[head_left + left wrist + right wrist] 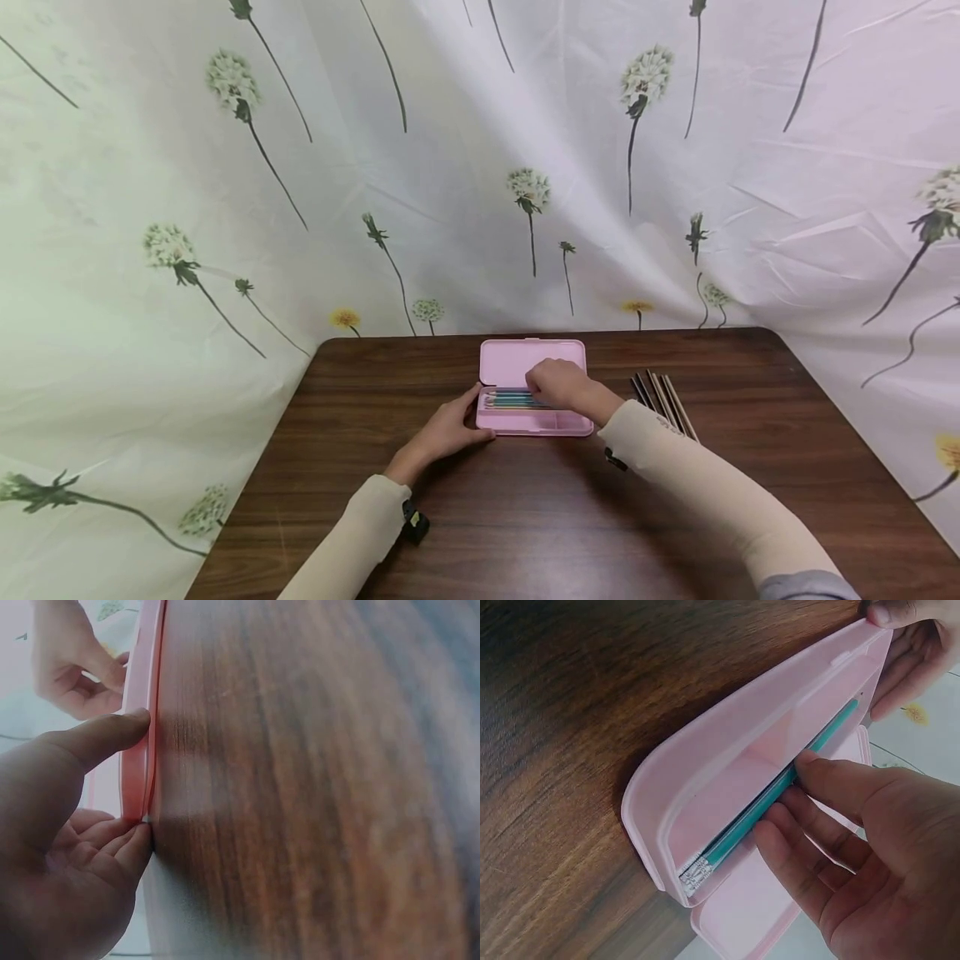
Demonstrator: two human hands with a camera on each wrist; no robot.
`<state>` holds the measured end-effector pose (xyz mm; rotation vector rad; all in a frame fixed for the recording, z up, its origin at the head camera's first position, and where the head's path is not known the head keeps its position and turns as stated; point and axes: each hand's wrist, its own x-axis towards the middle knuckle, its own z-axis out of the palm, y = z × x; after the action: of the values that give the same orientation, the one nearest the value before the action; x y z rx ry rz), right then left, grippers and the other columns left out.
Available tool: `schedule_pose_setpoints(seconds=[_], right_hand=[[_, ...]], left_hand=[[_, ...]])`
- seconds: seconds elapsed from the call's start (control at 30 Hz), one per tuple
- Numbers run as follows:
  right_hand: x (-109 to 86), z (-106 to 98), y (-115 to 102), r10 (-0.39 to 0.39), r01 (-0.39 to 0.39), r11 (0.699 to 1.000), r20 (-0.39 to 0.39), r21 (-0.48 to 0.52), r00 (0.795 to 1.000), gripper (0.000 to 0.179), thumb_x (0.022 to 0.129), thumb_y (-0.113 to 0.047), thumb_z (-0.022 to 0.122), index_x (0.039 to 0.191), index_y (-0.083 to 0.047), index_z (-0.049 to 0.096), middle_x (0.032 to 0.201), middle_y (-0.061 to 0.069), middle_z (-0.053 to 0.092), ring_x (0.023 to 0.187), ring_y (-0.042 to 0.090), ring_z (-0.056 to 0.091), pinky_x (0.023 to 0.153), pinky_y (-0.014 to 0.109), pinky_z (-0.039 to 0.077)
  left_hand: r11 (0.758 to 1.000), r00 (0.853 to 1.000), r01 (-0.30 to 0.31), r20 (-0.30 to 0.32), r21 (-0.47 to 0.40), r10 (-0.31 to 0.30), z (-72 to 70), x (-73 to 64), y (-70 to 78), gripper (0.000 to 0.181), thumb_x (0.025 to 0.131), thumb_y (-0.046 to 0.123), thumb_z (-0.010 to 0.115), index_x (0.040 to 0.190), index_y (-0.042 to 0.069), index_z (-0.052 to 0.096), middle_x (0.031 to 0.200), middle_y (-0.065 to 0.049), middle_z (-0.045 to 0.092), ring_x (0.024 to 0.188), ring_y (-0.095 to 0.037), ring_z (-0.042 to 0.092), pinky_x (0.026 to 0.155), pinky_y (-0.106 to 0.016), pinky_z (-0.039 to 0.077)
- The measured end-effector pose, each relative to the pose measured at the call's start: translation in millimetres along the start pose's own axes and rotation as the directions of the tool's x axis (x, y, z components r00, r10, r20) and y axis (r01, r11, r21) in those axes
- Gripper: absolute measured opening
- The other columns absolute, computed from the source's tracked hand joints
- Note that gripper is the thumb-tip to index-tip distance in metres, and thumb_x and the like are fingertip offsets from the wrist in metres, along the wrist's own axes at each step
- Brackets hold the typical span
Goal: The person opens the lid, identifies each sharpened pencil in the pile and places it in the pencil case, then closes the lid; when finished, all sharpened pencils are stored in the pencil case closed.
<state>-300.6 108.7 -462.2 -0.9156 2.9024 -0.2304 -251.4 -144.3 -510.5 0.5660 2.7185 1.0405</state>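
Observation:
A pink pencil case (517, 423) lies with its lid (506, 362) folded back on the far side of the table. Teal pencils (506, 400) lie lengthwise in its rear compartment, their white-and-silver ends together at the right end. My left hand (450, 427) grips the case's left end, thumb on the front wall and fingers round the corner in the left wrist view. Reaching over the compartment, my right hand (855, 832) pinches a teal pencil (739, 829) between thumb and fingers. That pencil lies along the others inside the case.
Several dark and wooden-coloured pencils (666, 400) lie on the brown table (360, 400) to the right of the case, partly behind my right forearm. The front compartments of the case have a divider. A white sheet with printed dandelions (450, 208) hangs behind the table.

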Motion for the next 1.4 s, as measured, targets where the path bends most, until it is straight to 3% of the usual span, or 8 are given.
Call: schedule_pose_setpoints(seconds=[0.2, 0.47, 0.63, 0.83, 1.1, 1.4], right_hand=[[0.9, -11, 5, -0.009, 0.009, 1.000, -0.025, -0.010, 1.000, 0.016, 0.097, -0.012, 0.075, 0.082, -0.013, 0.070, 0.077, -0.002, 0.064, 0.069, 0.014, 0.053, 0.065, 0.032, 0.047], [9.2, -39, 28, 0.025, -0.024, 1.000, -0.093, 0.006, 0.995, 0.013, 0.101, -0.010, 0.067, 0.089, -0.010, 0.071, 0.081, 0.003, 0.066, 0.072, 0.016, 0.055, 0.066, 0.033, 0.048], [11.8, -50, 38, 0.027, -0.024, 0.999, -0.130, 0.021, 0.991, 0.017, 0.103, -0.005, 0.059, 0.107, -0.002, 0.076, 0.102, 0.012, 0.076, 0.092, 0.026, 0.070, 0.084, 0.043, 0.060], [16.0, -51, 48, 0.043, -0.034, 0.997, -0.145, 0.063, 0.989, 0.022, 0.106, -0.007, 0.059, 0.121, 0.001, 0.073, 0.115, 0.016, 0.076, 0.105, 0.031, 0.072, 0.094, 0.047, 0.059], [21.8, -41, 51, 0.055, -0.050, 0.997, -0.083, 0.064, 0.995, 0.032, 0.107, -0.009, 0.061, 0.136, 0.003, 0.067, 0.133, 0.022, 0.072, 0.124, 0.039, 0.069, 0.107, 0.053, 0.055], [24.4, -38, 46, 0.055, -0.041, 0.994, -0.133, 0.104, 0.990, 0.027, 0.108, -0.013, 0.060, 0.130, -0.001, 0.070, 0.122, 0.015, 0.074, 0.109, 0.030, 0.071, 0.098, 0.048, 0.058]], left_hand=[[0.999, 1.000, 0.023, 0.013, -0.027, -0.023, 0.1, -0.6, 0.2, 0.095, 0.094, 0.029, 0.083, 0.167, 0.000, 0.029, 0.169, -0.022, 0.039, 0.155, -0.036, 0.043, 0.124, -0.052, 0.040], [1.000, 1.000, 0.029, 0.003, -0.008, -0.029, -0.1, -0.3, 2.1, 0.096, 0.093, 0.028, 0.085, 0.167, 0.000, 0.030, 0.169, -0.021, 0.039, 0.154, -0.035, 0.044, 0.123, -0.051, 0.041], [0.999, 0.999, 0.035, 0.002, -0.021, -0.035, 0.0, -0.9, 2.6, 0.096, 0.093, 0.028, 0.084, 0.167, 0.001, 0.030, 0.170, -0.021, 0.039, 0.154, -0.035, 0.045, 0.123, -0.050, 0.041], [0.999, 0.999, 0.033, -0.006, -0.023, -0.033, 0.1, -0.9, 2.8, 0.097, 0.093, 0.029, 0.085, 0.167, 0.000, 0.030, 0.169, -0.022, 0.040, 0.152, -0.035, 0.048, 0.122, -0.050, 0.043], [1.000, 1.000, 0.024, 0.001, -0.006, -0.024, 1.0, 1.3, 1.2, 0.098, 0.093, 0.032, 0.085, 0.167, 0.001, 0.029, 0.169, -0.022, 0.040, 0.151, -0.035, 0.049, 0.122, -0.050, 0.043], [0.999, 0.999, 0.037, 0.000, -0.009, -0.037, 0.9, 0.1, 1.1, 0.098, 0.093, 0.031, 0.085, 0.167, 0.001, 0.030, 0.170, -0.020, 0.037, 0.154, -0.034, 0.046, 0.124, -0.050, 0.041]])
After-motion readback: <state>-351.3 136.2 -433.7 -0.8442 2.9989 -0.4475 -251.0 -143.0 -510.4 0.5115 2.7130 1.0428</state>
